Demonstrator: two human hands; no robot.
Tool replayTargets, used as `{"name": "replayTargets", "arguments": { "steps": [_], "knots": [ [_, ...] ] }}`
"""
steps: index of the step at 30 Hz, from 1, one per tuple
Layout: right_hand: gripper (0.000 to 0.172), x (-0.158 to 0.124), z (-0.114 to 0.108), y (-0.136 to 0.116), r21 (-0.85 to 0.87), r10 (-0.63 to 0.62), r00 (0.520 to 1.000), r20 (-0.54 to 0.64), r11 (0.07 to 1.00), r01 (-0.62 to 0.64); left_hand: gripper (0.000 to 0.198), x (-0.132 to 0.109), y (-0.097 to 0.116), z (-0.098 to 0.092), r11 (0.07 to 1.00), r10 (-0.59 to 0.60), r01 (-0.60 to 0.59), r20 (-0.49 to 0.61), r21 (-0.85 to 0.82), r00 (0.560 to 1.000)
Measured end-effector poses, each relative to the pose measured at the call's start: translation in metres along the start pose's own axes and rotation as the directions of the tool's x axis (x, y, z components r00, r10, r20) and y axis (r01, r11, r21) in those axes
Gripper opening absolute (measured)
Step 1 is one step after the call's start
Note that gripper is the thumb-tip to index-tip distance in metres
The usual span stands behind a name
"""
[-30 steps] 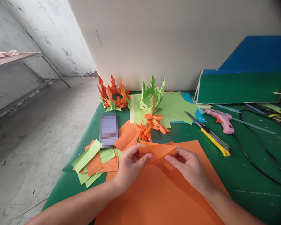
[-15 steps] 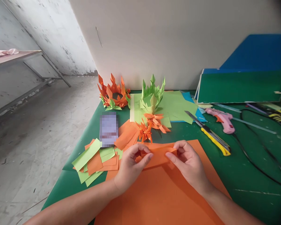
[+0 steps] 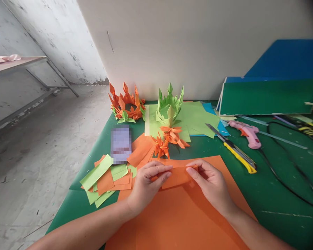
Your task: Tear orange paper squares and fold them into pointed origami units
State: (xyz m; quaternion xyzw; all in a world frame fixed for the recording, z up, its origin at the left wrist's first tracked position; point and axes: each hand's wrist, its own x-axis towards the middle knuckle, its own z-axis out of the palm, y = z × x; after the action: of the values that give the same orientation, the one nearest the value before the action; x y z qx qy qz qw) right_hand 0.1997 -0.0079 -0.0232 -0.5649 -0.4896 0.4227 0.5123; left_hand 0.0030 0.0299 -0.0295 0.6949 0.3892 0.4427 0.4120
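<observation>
Between both hands is a small piece of orange paper (image 3: 176,177), held a little above a large orange sheet (image 3: 182,218). My left hand (image 3: 150,184) pinches its left end between thumb and fingers. At the right end, my right hand (image 3: 208,180) pinches the top edge the same way. The paper's upper edge looks folded over, partly covered by my fingertips. Just beyond the hands lie folded orange paper pieces (image 3: 162,146) with pointed petals.
An orange paper crown (image 3: 127,104) and a green paper crown (image 3: 169,107) stand at the back. Cut paper pieces (image 3: 105,180) and a pixelated rectangle (image 3: 121,144) lie left. To the right are a yellow utility knife (image 3: 237,156), a pink glue gun (image 3: 247,133) and its black cord (image 3: 281,185).
My left fingers have straightened and moved slightly right along the paper's top edge. The right fingers have shifted slightly left, and the paper's raised top edge now lies flatter.
</observation>
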Motion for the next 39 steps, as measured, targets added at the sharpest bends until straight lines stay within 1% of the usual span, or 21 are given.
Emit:
{"name": "replayTargets", "arguments": {
  "steps": [4,10,12,18,20,22,26,31,33,36,39],
  "knots": [
    [0.017,0.0000,-0.0002,0.0009,-0.041,-0.042,0.999,-0.020,0.998,0.041,0.009,0.0002,0.0028,-0.0010,0.999,-0.040,0.040,0.026,0.014,0.999],
    [0.014,-0.0019,-0.0016,0.0020,-0.119,-0.085,0.996,0.012,0.989,0.085,0.004,-0.0019,0.0069,0.0003,0.992,-0.121,0.115,0.159,0.046,0.980],
    [0.013,-0.0024,-0.0018,0.0018,-0.128,-0.093,0.995,0.022,0.987,0.095,0.005,-0.0028,0.0072,0.0016,0.996,-0.088,0.080,0.172,0.048,0.981],
    [0.011,-0.0039,-0.0013,0.0001,-0.138,-0.117,0.992,0.048,0.983,0.122,0.013,-0.0045,0.0077,0.0030,0.990,0.124,-0.133,0.178,0.040,0.976],
    [0.010,-0.0038,-0.0005,-0.0008,-0.139,-0.129,0.990,0.057,0.981,0.136,0.014,-0.0046,0.0078,0.0026,0.985,0.159,-0.168,0.167,0.042,0.973],
    [0.011,-0.0035,0.0002,-0.0016,-0.142,-0.137,0.989,0.060,0.979,0.144,0.014,-0.0041,0.0078,0.0022,0.984,0.165,-0.174,0.163,0.047,0.973],
    [0.012,-0.0039,0.0010,-0.0023,-0.151,-0.137,0.989,0.057,0.978,0.145,0.014,-0.0031,0.0073,0.0019,0.987,0.142,-0.154,0.187,0.050,0.972],
    [0.014,-0.0039,0.0012,-0.0028,-0.156,-0.124,0.991,0.049,0.979,0.130,0.021,-0.0043,0.0074,0.0022,0.988,0.128,-0.145,0.239,0.055,0.963],
    [0.016,-0.0031,0.0008,-0.0032,-0.130,-0.105,0.994,0.035,0.985,0.109,0.022,-0.0051,0.0077,0.0023,0.989,0.120,-0.137,0.248,0.054,0.961],
    [0.019,-0.0014,-0.0002,-0.0028,-0.079,-0.063,0.998,0.015,0.995,0.064,0.024,-0.0061,0.0079,0.0026,0.995,0.077,-0.093,0.273,0.047,0.959],
    [0.021,0.0000,-0.0009,0.0002,-0.070,-0.034,0.999,0.011,0.997,0.034,0.024,-0.0057,0.0081,0.0024,0.997,0.037,-0.054,0.299,0.050,0.954]
  ]
}}
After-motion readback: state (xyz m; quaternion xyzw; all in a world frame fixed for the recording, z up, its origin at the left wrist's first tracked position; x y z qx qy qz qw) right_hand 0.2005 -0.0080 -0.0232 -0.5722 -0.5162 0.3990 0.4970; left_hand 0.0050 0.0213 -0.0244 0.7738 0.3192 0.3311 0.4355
